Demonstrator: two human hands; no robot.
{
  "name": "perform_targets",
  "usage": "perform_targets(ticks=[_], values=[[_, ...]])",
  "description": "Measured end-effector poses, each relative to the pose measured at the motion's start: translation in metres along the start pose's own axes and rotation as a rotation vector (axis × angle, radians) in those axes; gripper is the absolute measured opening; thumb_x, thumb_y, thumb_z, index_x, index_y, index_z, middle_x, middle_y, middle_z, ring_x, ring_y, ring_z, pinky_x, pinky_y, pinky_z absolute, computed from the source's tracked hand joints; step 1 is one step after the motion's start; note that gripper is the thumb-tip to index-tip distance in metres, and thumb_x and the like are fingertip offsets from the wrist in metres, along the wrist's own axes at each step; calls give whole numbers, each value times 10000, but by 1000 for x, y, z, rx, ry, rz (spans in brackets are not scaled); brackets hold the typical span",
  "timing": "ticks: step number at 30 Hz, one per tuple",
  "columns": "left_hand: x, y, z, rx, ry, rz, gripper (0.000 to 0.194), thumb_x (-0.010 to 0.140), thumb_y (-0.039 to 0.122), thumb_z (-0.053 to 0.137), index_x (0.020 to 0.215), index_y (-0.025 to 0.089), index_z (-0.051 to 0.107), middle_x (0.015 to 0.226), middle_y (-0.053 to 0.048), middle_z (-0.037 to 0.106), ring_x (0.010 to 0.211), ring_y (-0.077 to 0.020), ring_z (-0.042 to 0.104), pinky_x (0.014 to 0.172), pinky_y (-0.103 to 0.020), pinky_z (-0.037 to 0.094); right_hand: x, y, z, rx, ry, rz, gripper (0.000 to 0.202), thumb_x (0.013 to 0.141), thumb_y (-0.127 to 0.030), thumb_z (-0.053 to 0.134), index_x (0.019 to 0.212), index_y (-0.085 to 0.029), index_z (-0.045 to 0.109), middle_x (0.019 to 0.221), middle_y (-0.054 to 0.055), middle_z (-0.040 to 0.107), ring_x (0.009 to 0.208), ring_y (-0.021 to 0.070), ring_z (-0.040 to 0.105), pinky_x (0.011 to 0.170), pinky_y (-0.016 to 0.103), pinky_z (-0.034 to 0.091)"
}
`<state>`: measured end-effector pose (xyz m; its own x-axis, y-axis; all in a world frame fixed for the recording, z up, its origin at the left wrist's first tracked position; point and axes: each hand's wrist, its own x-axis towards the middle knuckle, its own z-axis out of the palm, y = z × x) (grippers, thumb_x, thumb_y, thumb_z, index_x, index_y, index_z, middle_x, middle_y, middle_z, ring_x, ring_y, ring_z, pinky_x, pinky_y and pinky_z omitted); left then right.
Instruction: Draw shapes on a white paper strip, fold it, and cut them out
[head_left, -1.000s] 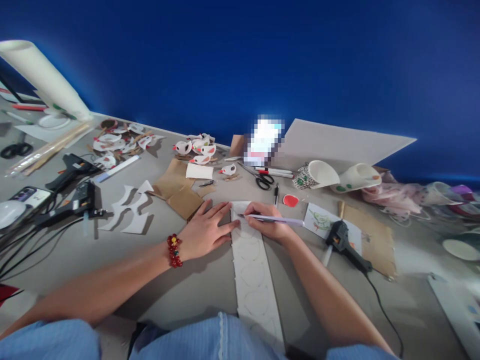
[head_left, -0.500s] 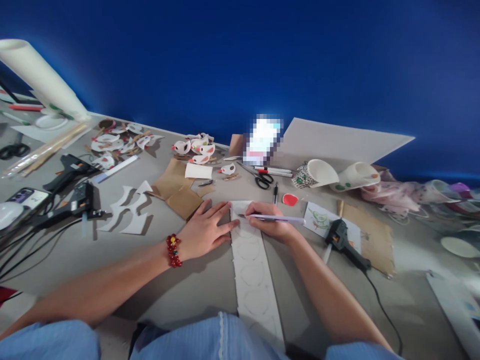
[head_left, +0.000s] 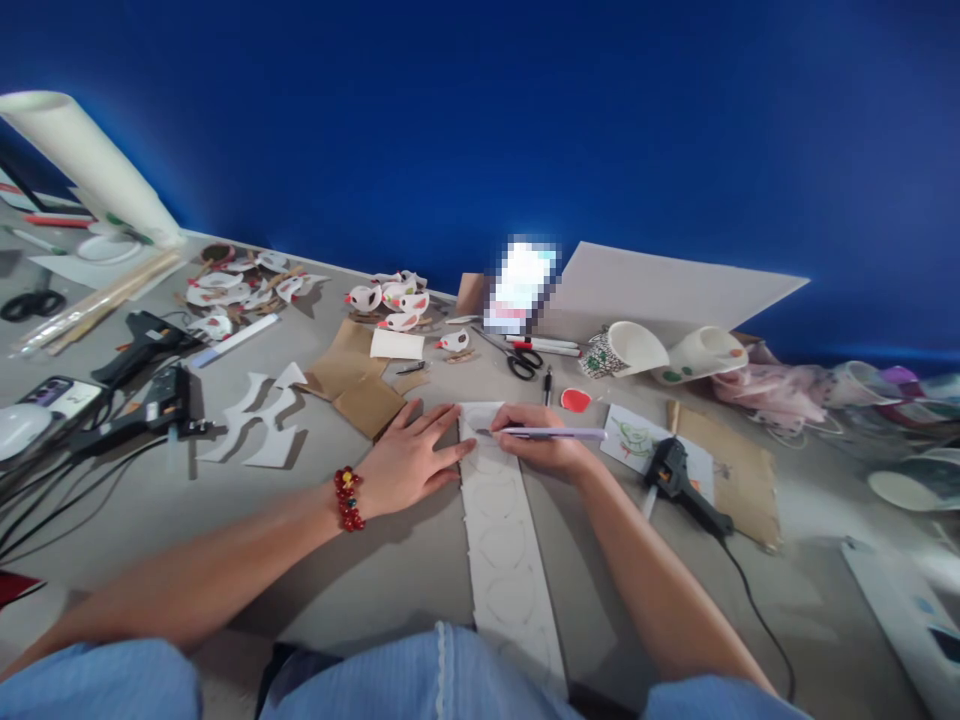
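Note:
A long white paper strip [head_left: 504, 560] runs from the table's middle toward my body, with a column of pencil-drawn rounded outlines on it. My left hand [head_left: 411, 458] lies flat with fingers spread, its fingertips on the strip's left edge near the far end. My right hand [head_left: 541, 440] grips a pale purple pen [head_left: 559, 433], its tip touching the strip close to my left fingers. Just beyond my right hand lie a black pen [head_left: 547, 385] and a red rounded paper piece [head_left: 575, 400]. Brown cardboard pieces [head_left: 367, 403] sit beyond my left hand.
Glue guns [head_left: 679, 475] with cords lie at right and left [head_left: 161, 405]. Black scissors [head_left: 523, 362], markers [head_left: 547, 345], paper birds [head_left: 401, 300] and a propped phone [head_left: 517, 285] stand along the back. White paper cutouts [head_left: 274, 430] lie left; paper cups [head_left: 634, 347] right.
The view has shifted slightly. Both hands keep nearly the same places, and the pen's tip stays on the strip with its barrel a little more level.

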<state>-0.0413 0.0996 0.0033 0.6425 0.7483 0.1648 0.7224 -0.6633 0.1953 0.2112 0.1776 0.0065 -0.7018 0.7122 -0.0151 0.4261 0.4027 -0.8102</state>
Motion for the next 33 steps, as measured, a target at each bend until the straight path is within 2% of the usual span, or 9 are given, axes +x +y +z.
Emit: perform_targets(ticks=[10, 16, 25, 33], values=[[0, 1, -2, -4, -8, -2, 420, 951, 363, 515, 1361, 274, 523, 1503, -158, 380, 1379, -315, 353, 1111, -570, 259, 1, -1, -6, 50, -36, 44, 75, 801, -232, 603, 826, -174, 643, 776, 6, 653, 700, 141, 570, 643, 225, 417], [0, 2, -2, -3, -18, 0, 442, 961, 448, 468, 1359, 265, 527, 1506, -179, 364, 1389, -326, 333, 1107, -588, 248, 2, -1, -7, 50, -50, 71, 96, 801, -235, 606, 859, -173, 652, 792, 11, 664, 686, 138, 578, 646, 228, 433], [0, 1, 0, -2, -13, -4, 465, 951, 484, 472, 1371, 287, 514, 1525, -141, 345, 1380, -317, 341, 1115, -568, 247, 3, -2, -12, 61, -75, 76, 104, 791, -235, 617, 861, -172, 662, 787, 11, 664, 697, 143, 583, 642, 228, 432], [0, 1, -2, -6, -10, 5, 462, 948, 472, 488, 1366, 277, 519, 1514, -156, 363, 1382, -328, 340, 1111, -577, 248, 1, -3, -14, 80, -78, 99, 114, 792, -250, 624, 859, -164, 658, 775, 10, 662, 679, 134, 578, 634, 221, 433]])
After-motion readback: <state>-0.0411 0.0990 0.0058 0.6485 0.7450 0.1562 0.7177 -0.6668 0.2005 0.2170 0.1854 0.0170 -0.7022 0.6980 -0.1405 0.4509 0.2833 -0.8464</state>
